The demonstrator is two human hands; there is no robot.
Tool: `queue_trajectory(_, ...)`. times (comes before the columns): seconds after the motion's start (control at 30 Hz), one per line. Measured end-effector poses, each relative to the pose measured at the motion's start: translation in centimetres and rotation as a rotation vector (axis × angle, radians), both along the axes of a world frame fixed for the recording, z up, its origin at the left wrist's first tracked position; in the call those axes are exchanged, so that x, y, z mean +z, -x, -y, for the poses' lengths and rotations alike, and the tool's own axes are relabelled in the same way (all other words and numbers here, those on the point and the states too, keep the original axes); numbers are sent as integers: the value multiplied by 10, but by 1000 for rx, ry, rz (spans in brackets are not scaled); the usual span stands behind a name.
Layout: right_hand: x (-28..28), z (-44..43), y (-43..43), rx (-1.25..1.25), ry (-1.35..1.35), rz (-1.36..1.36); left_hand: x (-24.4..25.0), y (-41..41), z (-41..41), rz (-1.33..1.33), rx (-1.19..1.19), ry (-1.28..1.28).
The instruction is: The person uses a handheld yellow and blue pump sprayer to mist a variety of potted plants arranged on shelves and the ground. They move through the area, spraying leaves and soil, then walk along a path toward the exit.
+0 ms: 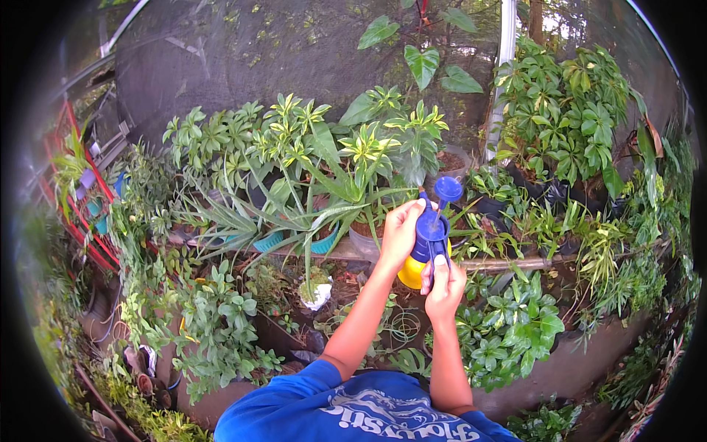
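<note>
A hand-pump pressure sprayer [433, 231] with a blue head and a yellow bottle is held up in front of me. The fingers of my left hand [403, 227] are at its nozzle side, near the top. My right hand [443, 282] grips the blue handle. The blue pump knob [448, 189] stands raised above the head. Beyond the nozzle a faint mist shows in front of a variegated potted plant [418, 138]. Spiky aloe-like plants [309, 218] in teal pots [325, 241] stand to the left of my hands.
Potted plants line a wooden shelf [491, 264] before dark shade netting [248, 66]. A white post [501, 77] rises behind them. A tall leafy shrub [574, 110] stands at right. Leafy plants [221, 326] grow below the shelf, near coiled wire [405, 326]. A red metal frame [91, 160] is at far left.
</note>
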State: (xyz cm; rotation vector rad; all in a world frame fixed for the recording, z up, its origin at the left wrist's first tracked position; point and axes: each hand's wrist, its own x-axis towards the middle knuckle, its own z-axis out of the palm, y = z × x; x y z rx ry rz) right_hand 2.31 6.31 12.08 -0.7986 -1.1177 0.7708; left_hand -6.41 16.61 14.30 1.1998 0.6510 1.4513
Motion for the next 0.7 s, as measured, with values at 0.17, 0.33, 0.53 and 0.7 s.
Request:
queue_trajectory(0.17, -2, 6, -13, 1, -16, 9, -2, -11, 8, 49, -31, 17)
queue_trajectory(0.33, -4, 15, -26, 5, 8, 36, -6, -22, 17, 33, -11, 30)
queue_trajectory(0.53, -7, 28, -39, 15, 17, 57, -16, -34, 25, 18, 13, 20)
queue_trajectory(0.7, -13, 40, -49, 34, 42, 46, -21, -44, 40, 8, 47, 19)
